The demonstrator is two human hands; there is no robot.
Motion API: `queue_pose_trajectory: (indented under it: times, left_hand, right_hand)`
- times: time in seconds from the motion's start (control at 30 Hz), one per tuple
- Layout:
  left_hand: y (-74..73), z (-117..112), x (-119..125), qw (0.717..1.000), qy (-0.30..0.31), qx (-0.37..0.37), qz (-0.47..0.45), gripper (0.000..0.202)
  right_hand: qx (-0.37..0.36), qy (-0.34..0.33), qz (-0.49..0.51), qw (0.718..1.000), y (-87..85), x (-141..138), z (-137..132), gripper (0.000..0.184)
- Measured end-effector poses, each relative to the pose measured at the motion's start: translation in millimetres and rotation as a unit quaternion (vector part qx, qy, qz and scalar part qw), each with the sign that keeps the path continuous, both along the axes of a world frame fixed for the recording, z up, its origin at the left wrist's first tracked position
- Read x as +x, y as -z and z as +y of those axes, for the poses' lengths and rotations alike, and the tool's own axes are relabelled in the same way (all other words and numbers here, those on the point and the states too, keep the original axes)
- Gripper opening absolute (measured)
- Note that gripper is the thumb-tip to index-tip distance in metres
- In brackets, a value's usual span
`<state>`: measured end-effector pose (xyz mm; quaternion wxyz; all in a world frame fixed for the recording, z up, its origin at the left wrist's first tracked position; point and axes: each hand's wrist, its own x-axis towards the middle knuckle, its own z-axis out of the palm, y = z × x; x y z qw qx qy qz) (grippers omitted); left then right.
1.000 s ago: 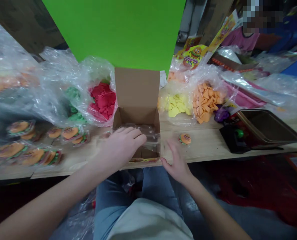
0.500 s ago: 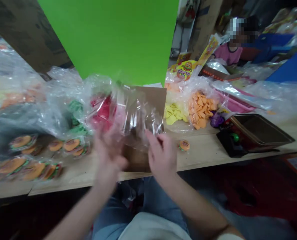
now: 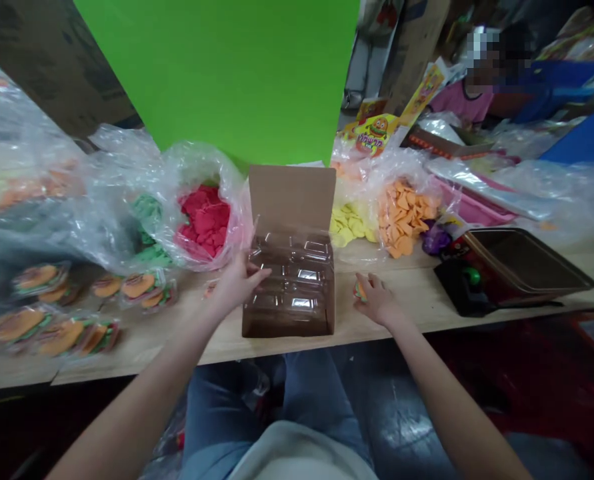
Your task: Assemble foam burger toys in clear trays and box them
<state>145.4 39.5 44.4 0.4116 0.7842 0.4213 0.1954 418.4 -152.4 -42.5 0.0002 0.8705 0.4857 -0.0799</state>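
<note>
An open cardboard box with its lid raised stands before me. Inside it lies a clear plastic tray with several moulded cups. My left hand is closed at the box's left side, its thumb over the tray's edge and its other fingers partly hidden. To the right of the box, my right hand has its fingers round a small burger-shaped candy on the table. Other wrapped burgers lie at the left.
Behind the box stands a green panel. Plastic bags hold red pieces, green pieces, yellow pieces and orange pieces. A dark bin sits at the right, and a person in pink is beyond.
The clear plastic tray, earlier held up between both hands, is now down in the box. My right hand has moved right to the small burger; my left hand is at the box's left side.
</note>
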Motion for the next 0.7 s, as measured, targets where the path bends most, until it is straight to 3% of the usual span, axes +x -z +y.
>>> queue_pose_trajectory:
  times: [0.07, 0.13, 0.23, 0.37, 0.5, 0.6, 0.7]
  left_hand:
    - [12.3, -15.7, 7.1, 0.988, -0.016, 0.147, 0.046, 0.066]
    - [19.3, -31.3, 9.2, 0.958, -0.021, 0.276, 0.071, 0.080]
    - [22.8, -49.7, 6.3, 0.919, -0.047, 0.373, 0.119, 0.088]
    - [16.0, -55.9, 8.3, 0.890, -0.078, 0.420, 0.163, 0.082]
    - [11.8, -40.0, 34.2, 0.895, 0.030, 0.423, 0.140, 0.077]
    - [29.3, -27.1, 57.7, 0.890, 0.129, 0.406, 0.161, 0.067]
    - [59.3, -18.7, 70.3, 0.899, 0.174, 0.354, 0.189, 0.063]
  right_hand:
    - [0.010, 0.000, -0.009, 1.000, 5.7, -1.2, 1.3, 0.066]
    - [0.020, -0.003, -0.022, 1.000, 5.7, -4.4, 1.6, 0.062]
    - [0.030, -0.010, -0.029, 0.999, 4.8, -5.0, 1.2, 0.059]
    - [0.044, -0.026, -0.037, 0.998, 8.9, -1.7, 0.1, 0.058]
    - [0.052, -0.026, -0.054, 0.997, 13.1, -2.4, -0.4, 0.060]
    - [0.052, -0.022, -0.056, 0.997, 14.3, -3.4, 0.1, 0.060]
    - [0.053, -0.031, -0.046, 0.997, 14.3, -3.1, 0.1, 0.060]
